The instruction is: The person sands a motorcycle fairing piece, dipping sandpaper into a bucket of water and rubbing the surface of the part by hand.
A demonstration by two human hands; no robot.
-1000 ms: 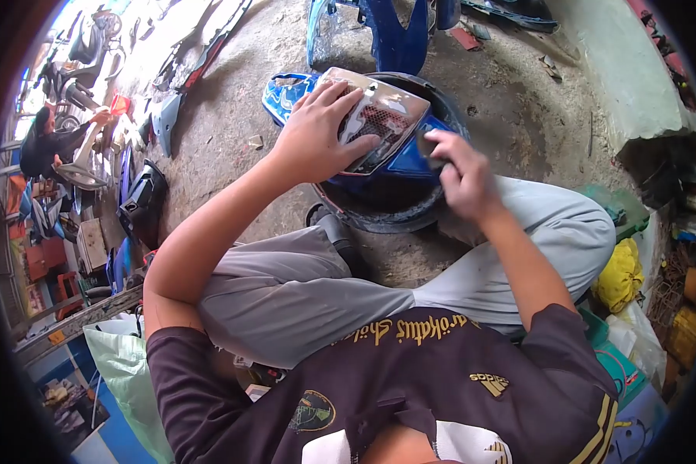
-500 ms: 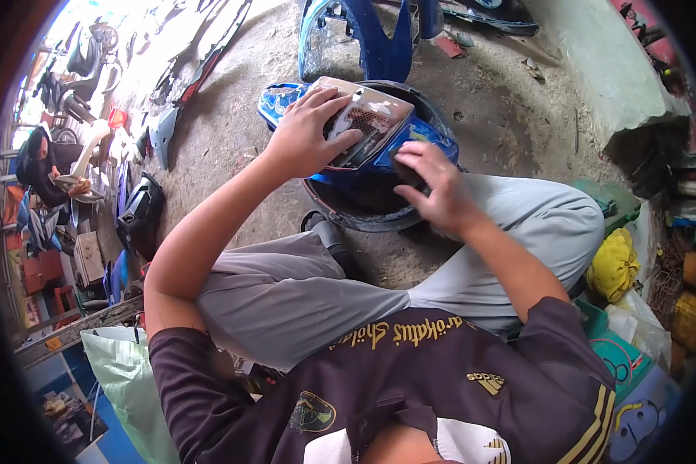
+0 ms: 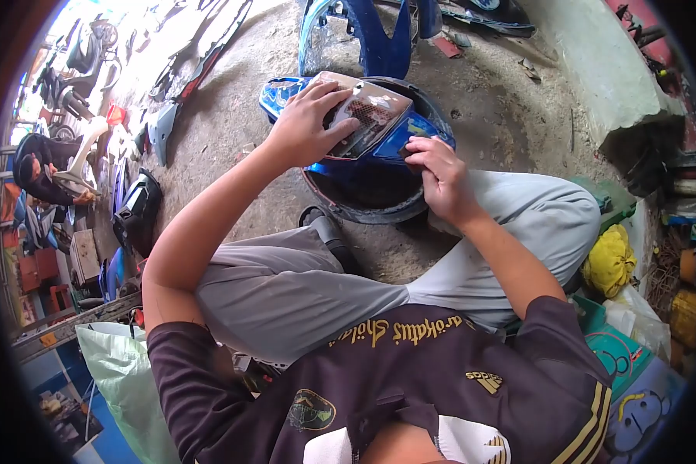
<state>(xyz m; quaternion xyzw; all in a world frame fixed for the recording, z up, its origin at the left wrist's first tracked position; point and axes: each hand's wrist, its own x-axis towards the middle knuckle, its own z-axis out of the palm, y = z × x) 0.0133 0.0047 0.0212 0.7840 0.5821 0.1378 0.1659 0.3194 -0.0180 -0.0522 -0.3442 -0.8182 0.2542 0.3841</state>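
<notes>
Rough concrete floor (image 3: 510, 116) bears a black tub (image 3: 361, 215), the blue fairing (image 3: 388, 147) lying across its top. Over the tub's left side, the left hand (image 3: 308, 127) rests fingers apart on the fairing; at its right, the right hand (image 3: 445, 176) curls its fingers — clamped on something or not, I cannot tell.

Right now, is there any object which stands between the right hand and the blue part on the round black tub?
Nothing visible blocks it: the right hand is at the right end of the blue part. The left hand lies farther left. Whether something small is under the right hand, I cannot tell.
</notes>
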